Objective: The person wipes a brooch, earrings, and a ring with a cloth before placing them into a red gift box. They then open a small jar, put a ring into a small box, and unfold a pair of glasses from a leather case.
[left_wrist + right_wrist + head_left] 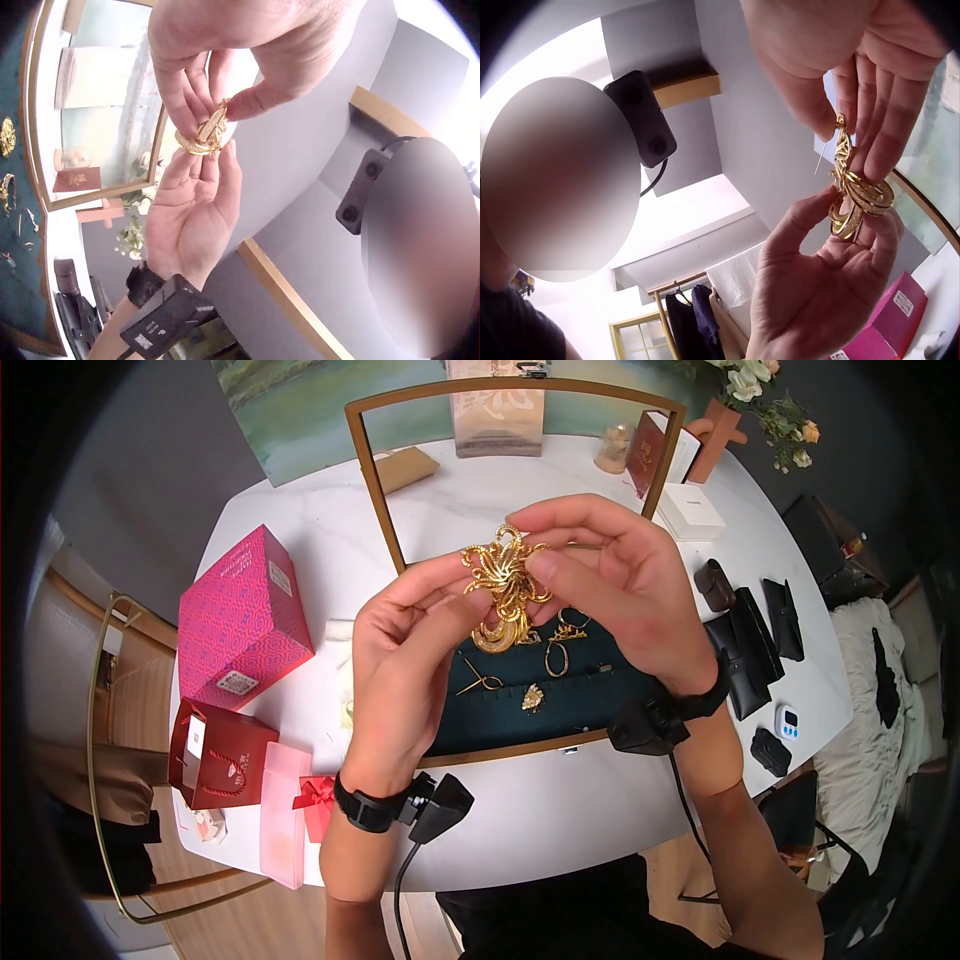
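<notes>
One gold flower-shaped brooch (508, 576) is held up between both hands, over one open jewelry display case (500, 752) on the worktop (500, 830). The left hand (408, 645) pinches its lower side, thumb on the front and fingers behind; the right hand (628, 592) pinches the opposite upper edge, thumb also in front. Curled gold strands spread out between the two grips. The case's green lining carries one leaf-shaped brooch (532, 699) and further gold pieces, partly covered by the hands, so their full count cannot be told. Around it stand one magenta box (235, 615), one red gift bag (215, 760) and one white timer (788, 722).
</notes>
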Demonstrator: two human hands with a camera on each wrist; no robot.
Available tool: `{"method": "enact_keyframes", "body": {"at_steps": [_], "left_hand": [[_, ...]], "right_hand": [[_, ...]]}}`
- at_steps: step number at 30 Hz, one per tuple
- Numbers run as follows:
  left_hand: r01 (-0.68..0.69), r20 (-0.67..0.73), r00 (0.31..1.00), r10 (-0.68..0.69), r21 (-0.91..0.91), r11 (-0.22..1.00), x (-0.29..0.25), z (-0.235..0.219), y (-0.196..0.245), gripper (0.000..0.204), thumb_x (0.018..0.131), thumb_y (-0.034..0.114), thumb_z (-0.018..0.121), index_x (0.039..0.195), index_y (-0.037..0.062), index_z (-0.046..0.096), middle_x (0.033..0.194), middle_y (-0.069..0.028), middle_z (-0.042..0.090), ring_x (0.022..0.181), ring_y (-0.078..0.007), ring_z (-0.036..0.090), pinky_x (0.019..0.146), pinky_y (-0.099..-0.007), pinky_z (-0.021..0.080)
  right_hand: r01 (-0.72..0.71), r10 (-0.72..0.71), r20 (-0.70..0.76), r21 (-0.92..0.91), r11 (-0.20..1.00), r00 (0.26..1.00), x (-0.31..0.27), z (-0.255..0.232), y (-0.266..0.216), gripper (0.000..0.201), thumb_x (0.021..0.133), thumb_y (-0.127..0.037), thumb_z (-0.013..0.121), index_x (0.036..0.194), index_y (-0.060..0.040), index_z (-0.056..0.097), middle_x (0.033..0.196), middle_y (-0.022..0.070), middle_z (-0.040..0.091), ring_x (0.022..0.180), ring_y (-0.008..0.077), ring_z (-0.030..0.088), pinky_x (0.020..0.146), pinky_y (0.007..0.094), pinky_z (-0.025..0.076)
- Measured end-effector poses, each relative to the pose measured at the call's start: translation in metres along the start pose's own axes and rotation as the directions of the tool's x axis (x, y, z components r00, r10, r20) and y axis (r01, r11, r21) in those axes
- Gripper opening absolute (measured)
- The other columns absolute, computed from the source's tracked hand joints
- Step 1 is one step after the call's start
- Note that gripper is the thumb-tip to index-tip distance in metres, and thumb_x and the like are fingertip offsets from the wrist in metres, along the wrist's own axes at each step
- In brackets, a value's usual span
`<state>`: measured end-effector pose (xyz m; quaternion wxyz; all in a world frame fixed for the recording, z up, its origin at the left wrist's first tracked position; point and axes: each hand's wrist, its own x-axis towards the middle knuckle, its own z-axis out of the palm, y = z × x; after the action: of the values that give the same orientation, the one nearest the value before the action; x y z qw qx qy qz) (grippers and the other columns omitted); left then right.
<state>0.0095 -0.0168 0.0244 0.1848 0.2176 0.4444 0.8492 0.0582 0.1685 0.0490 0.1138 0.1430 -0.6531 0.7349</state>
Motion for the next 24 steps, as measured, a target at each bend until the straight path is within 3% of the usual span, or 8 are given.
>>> {"method": "enact_keyframes", "body": {"at_steps": [3,5,8,12,17,24], "left_hand": [[-0.053,0.048,0.997,0.053,-0.008,0.999,0.0003,-0.0008,-0.0031,0.029,0.090,-0.002,0.064,0.119,-0.0065,0.062,0.109,-0.0137,0.070,0.098,-0.0148,0.067,0.088,-0.0272,0.053],[-0.093,0.008,0.996,0.093,0.201,0.975,0.0009,0.0050,-0.0045,0.030,0.091,0.002,0.067,0.119,-0.0064,0.061,0.108,-0.0123,0.070,0.095,-0.0128,0.066,0.085,-0.0260,0.054],[-0.119,-0.007,0.992,0.124,0.244,0.962,0.0006,0.0053,-0.0064,0.031,0.092,0.007,0.068,0.119,-0.0061,0.062,0.106,-0.0110,0.070,0.093,-0.0112,0.066,0.082,-0.0239,0.053],[-0.059,-0.031,0.997,0.067,0.212,0.975,0.0007,-0.0006,-0.0037,0.030,0.091,0.005,0.068,0.119,-0.0059,0.062,0.105,-0.0104,0.070,0.091,-0.0108,0.067,0.082,-0.0230,0.052],[-0.082,0.033,0.996,0.079,0.094,0.992,0.0007,-0.0002,-0.0025,0.029,0.091,0.002,0.066,0.118,-0.0058,0.063,0.106,-0.0112,0.071,0.092,-0.0114,0.066,0.083,-0.0241,0.051],[-0.109,0.015,0.994,0.108,0.097,0.989,0.0005,0.0033,-0.0072,0.029,0.090,0.002,0.068,0.117,-0.0057,0.064,0.107,-0.0121,0.070,0.096,-0.0120,0.066,0.085,-0.0255,0.052]], "right_hand": [[0.008,-0.008,-0.001,0.011,1.000,1.000,0.0005,-0.0002,0.0036,0.031,0.093,-0.006,0.065,0.120,0.0062,0.058,0.108,0.0122,0.066,0.091,0.0146,0.068,0.072,0.0244,0.058],[-0.004,0.004,0.030,0.004,1.000,1.000,-0.0010,0.0008,0.0025,0.030,0.093,-0.006,0.065,0.120,0.0064,0.059,0.106,0.0123,0.067,0.091,0.0145,0.068,0.073,0.0246,0.058],[-0.005,0.006,0.043,-0.019,1.000,0.999,-0.0006,0.0025,0.0022,0.029,0.093,-0.006,0.066,0.118,0.0066,0.059,0.104,0.0123,0.068,0.091,0.0144,0.069,0.072,0.0243,0.058],[0.033,-0.033,-0.022,-0.025,0.999,0.999,-0.0003,0.0055,0.0030,0.024,0.092,-0.006,0.067,0.112,0.0058,0.059,0.100,0.0117,0.068,0.087,0.0139,0.069,0.069,0.0234,0.058],[0.022,-0.023,-0.030,-0.034,0.999,0.999,-0.0006,0.0058,0.0007,0.022,0.092,-0.006,0.067,0.109,0.0058,0.059,0.100,0.0118,0.067,0.087,0.0139,0.069,0.068,0.0232,0.058],[0.052,-0.052,-0.045,0.005,0.999,0.998,-0.0002,0.0044,0.0032,0.021,0.091,-0.002,0.066,0.108,0.0062,0.056,0.101,0.0111,0.065,0.087,0.0136,0.069,0.071,0.0230,0.058]]}}
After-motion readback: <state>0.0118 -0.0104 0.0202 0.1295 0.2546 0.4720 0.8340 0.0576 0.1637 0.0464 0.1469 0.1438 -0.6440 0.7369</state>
